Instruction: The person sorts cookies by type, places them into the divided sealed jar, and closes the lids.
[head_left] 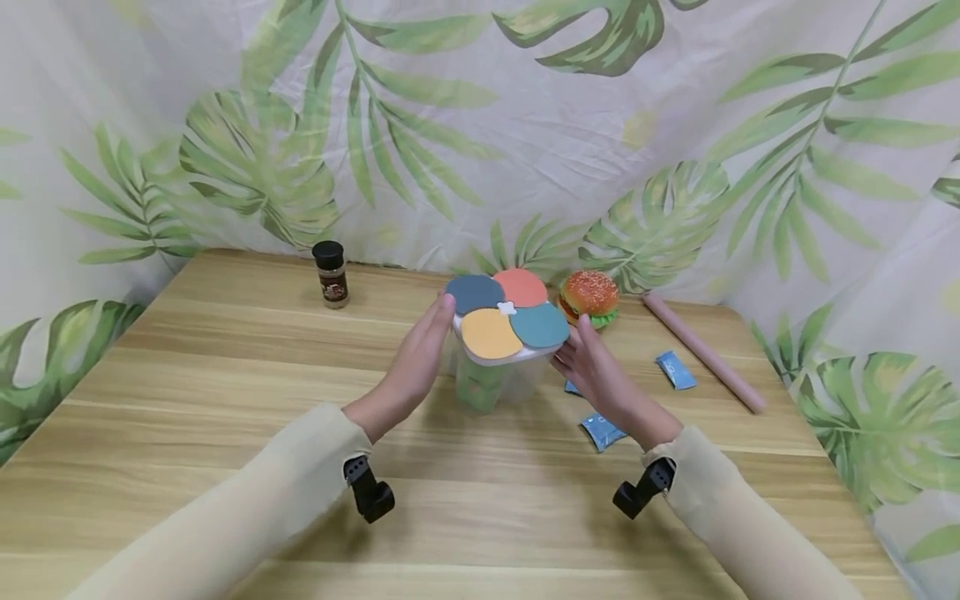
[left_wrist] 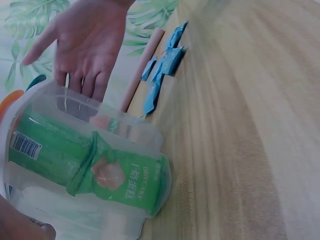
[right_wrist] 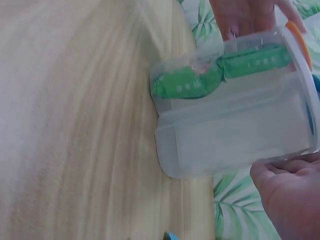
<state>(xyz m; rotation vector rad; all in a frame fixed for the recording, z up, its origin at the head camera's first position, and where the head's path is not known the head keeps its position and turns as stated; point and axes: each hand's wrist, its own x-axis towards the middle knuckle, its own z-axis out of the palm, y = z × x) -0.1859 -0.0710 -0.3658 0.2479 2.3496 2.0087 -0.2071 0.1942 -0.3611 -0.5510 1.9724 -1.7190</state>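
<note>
A translucent plastic storage container [head_left: 517,379] stands on the table between my two hands. Its lid [head_left: 491,333] has four petal-shaped flaps in dark blue, coral, yellow and teal. Through the wall in the left wrist view, green snack packets [left_wrist: 127,175] with a printed label show inside. My left hand [head_left: 416,354] lies along the left side near the lid's rim, fingers extended. On the opposite side, my right hand [head_left: 600,375] is held with its palm towards the container and its thumb up. The right wrist view shows the right fingers [right_wrist: 295,165] against the side wall.
Behind the container sits a toy hamburger [head_left: 590,293]. Small blue packets [head_left: 602,431] lie to the right, one partly hidden by my right hand. A pink rod [head_left: 705,354] lies near the right edge. A black-capped spice jar [head_left: 331,275] stands at the back left.
</note>
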